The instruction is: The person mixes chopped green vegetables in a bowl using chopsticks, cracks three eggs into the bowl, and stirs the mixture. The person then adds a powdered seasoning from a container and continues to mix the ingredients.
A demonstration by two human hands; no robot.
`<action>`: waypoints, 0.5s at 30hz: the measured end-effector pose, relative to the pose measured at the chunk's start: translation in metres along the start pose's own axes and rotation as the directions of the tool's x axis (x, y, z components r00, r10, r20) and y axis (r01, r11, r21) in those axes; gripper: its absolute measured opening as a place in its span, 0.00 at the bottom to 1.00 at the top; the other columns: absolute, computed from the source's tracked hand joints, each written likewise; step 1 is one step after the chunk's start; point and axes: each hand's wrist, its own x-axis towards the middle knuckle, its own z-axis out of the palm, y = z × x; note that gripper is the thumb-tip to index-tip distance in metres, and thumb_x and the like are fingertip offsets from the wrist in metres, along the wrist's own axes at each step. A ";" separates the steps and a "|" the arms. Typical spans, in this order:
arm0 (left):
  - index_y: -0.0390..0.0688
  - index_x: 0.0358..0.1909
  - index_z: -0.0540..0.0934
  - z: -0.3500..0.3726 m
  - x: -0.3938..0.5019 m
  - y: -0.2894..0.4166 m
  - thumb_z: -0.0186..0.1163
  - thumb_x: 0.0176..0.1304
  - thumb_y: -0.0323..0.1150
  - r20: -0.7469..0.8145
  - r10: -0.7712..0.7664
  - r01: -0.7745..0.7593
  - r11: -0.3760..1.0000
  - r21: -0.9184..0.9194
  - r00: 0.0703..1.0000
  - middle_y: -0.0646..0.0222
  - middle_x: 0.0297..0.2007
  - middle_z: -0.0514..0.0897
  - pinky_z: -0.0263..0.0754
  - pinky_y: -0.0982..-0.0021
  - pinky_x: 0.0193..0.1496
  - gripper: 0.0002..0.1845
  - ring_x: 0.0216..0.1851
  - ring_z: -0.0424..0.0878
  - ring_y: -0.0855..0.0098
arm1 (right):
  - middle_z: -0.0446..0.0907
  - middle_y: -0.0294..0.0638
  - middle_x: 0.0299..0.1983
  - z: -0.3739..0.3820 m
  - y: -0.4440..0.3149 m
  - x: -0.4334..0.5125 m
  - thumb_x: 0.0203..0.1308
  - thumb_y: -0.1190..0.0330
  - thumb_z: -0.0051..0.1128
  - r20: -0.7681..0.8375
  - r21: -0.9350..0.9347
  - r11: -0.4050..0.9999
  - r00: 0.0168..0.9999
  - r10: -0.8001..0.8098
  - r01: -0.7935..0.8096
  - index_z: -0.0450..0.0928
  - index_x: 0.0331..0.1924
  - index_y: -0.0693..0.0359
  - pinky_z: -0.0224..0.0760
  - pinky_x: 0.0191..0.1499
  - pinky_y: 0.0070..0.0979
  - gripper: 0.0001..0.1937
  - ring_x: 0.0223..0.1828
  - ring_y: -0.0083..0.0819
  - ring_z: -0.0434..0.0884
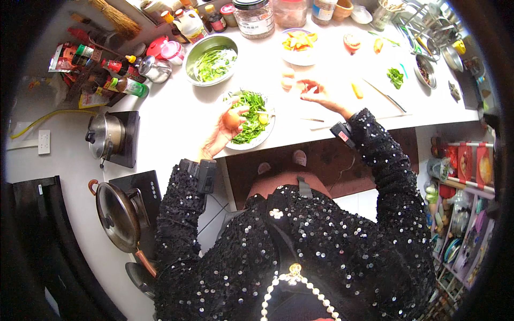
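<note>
My left hand [223, 130] holds a brown egg [232, 120] over the near left part of a plate or bowl [245, 147] of chopped green vegetables [253, 130]. On the greens at the right lies a round yellow egg yolk [263, 118]. A pale thin utensil [266, 113] crosses the rim beside it. My right hand [317, 95] hovers over the bright worktop with curled fingers; glare hides whether anything is between them. Just left of its fingertips sit brown eggs or shells [286, 82].
A metal basin [188, 76] of cut greens in water stands back left. Sliced orange vegetables fill a plate [299, 62]. A knife [391, 100] lies right, near a carrot piece [357, 90]. Jars [253, 20] line the back. A lidded pot [105, 136] and a wok [117, 216] stand left.
</note>
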 end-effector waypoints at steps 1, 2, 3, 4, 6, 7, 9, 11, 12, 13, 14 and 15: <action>0.43 0.70 0.60 0.000 0.001 0.000 0.57 0.67 0.36 0.045 0.027 -0.025 0.999 -0.042 0.999 0.53 0.62 0.71 0.76 0.73 0.48 0.32 0.49 0.77 0.70 | 0.78 0.35 0.42 -0.007 0.016 0.006 0.56 0.65 0.68 0.049 -0.042 0.999 0.999 -0.004 0.006 0.79 0.49 0.59 0.68 0.50 0.22 0.17 0.45 0.25 0.75; 0.42 0.70 0.60 -0.001 0.000 -0.001 0.57 0.66 0.35 0.034 0.036 -0.034 0.997 -0.066 0.999 0.53 0.62 0.71 0.76 0.72 0.50 0.32 0.50 0.77 0.68 | 0.78 0.36 0.43 -0.009 0.033 0.010 0.56 0.65 0.68 0.110 -0.095 0.995 0.994 -0.009 0.019 0.78 0.49 0.59 0.68 0.50 0.23 0.18 0.45 0.26 0.76; 0.42 0.70 0.60 0.001 0.001 -0.002 0.57 0.65 0.34 0.019 0.045 -0.043 0.995 -0.092 0.999 0.52 0.62 0.71 0.75 0.70 0.52 0.32 0.51 0.76 0.67 | 0.78 0.36 0.43 -0.012 0.050 0.014 0.56 0.65 0.68 0.176 -0.143 0.989 0.984 -0.010 0.036 0.78 0.50 0.59 0.68 0.51 0.23 0.18 0.46 0.27 0.76; 0.41 0.69 0.61 0.001 0.000 -0.003 0.58 0.62 0.32 0.014 0.046 -0.044 0.994 -0.099 0.999 0.52 0.63 0.70 0.73 0.67 0.57 0.33 0.55 0.75 0.63 | 0.78 0.37 0.44 -0.011 0.067 0.018 0.55 0.66 0.68 0.243 -0.197 0.978 0.970 -0.010 0.060 0.78 0.51 0.59 0.69 0.51 0.24 0.19 0.46 0.28 0.76; 0.41 0.67 0.64 0.006 0.000 -0.006 0.58 0.62 0.30 -0.030 0.076 -0.077 0.996 -0.039 0.997 0.52 0.59 0.73 0.74 0.66 0.56 0.30 0.52 0.77 0.64 | 0.78 0.38 0.45 -0.005 0.096 0.022 0.55 0.66 0.68 0.373 -0.300 0.946 0.928 -0.003 0.124 0.77 0.52 0.58 0.69 0.52 0.25 0.20 0.47 0.29 0.76; 0.41 0.65 0.65 0.008 0.000 -0.007 0.58 0.62 0.29 -0.037 0.096 -0.097 0.995 -0.011 0.995 0.52 0.58 0.74 0.75 0.65 0.55 0.29 0.51 0.77 0.65 | 0.78 0.38 0.46 -0.003 0.106 0.021 0.55 0.67 0.69 0.428 -0.348 0.924 0.904 0.005 0.160 0.76 0.52 0.58 0.69 0.52 0.25 0.21 0.47 0.30 0.76; 0.39 0.63 0.67 0.012 -0.001 -0.009 0.59 0.65 0.29 -0.128 0.105 -0.101 0.994 0.039 0.986 0.53 0.56 0.76 0.76 0.66 0.56 0.25 0.53 0.78 0.64 | 0.77 0.39 0.47 -0.001 0.115 0.021 0.54 0.67 0.69 0.499 -0.447 0.873 0.864 0.064 0.194 0.76 0.54 0.58 0.69 0.53 0.26 0.22 0.48 0.31 0.76; 0.38 0.62 0.68 0.014 -0.002 -0.012 0.59 0.67 0.30 -0.193 0.133 -0.124 0.990 0.061 0.972 0.53 0.56 0.77 0.76 0.66 0.56 0.23 0.53 0.78 0.64 | 0.75 0.42 0.50 -0.002 0.111 0.023 0.53 0.68 0.68 0.470 -0.403 0.867 0.879 -0.079 0.293 0.74 0.56 0.57 0.70 0.55 0.29 0.24 0.50 0.38 0.76; 0.36 0.60 0.69 0.014 -0.002 -0.014 0.59 0.68 0.33 -0.215 0.152 -0.144 0.988 0.054 0.965 0.55 0.55 0.77 0.77 0.67 0.57 0.22 0.54 0.79 0.64 | 0.75 0.42 0.50 -0.003 0.105 0.026 0.54 0.68 0.68 0.422 -0.381 0.866 0.894 -0.150 0.325 0.74 0.56 0.57 0.70 0.55 0.29 0.24 0.50 0.39 0.76; 0.35 0.60 0.70 0.014 -0.003 -0.016 0.59 0.69 0.34 -0.225 0.162 -0.155 0.987 0.051 0.961 0.55 0.55 0.77 0.77 0.68 0.57 0.22 0.54 0.79 0.64 | 0.75 0.42 0.50 -0.004 0.098 0.031 0.55 0.68 0.67 0.373 -0.358 0.863 0.902 -0.218 0.357 0.74 0.57 0.57 0.70 0.54 0.29 0.24 0.50 0.39 0.76; 0.35 0.59 0.70 0.014 -0.003 -0.018 0.59 0.69 0.35 -0.236 0.168 -0.162 0.986 0.048 0.957 0.56 0.55 0.77 0.77 0.68 0.57 0.22 0.54 0.79 0.64 | 0.74 0.38 0.47 -0.006 0.091 0.038 0.52 0.68 0.67 0.325 -0.491 0.755 0.896 -0.303 0.434 0.77 0.47 0.58 0.71 0.50 0.30 0.17 0.47 0.38 0.76; 0.34 0.59 0.70 0.014 -0.003 -0.021 0.59 0.69 0.36 -0.264 0.173 -0.166 0.985 0.050 0.949 0.56 0.54 0.77 0.78 0.69 0.57 0.22 0.54 0.79 0.65 | 0.73 0.39 0.46 -0.006 0.084 0.046 0.52 0.68 0.67 0.361 -0.559 0.688 0.883 -0.301 0.463 0.76 0.45 0.58 0.71 0.49 0.30 0.16 0.45 0.38 0.76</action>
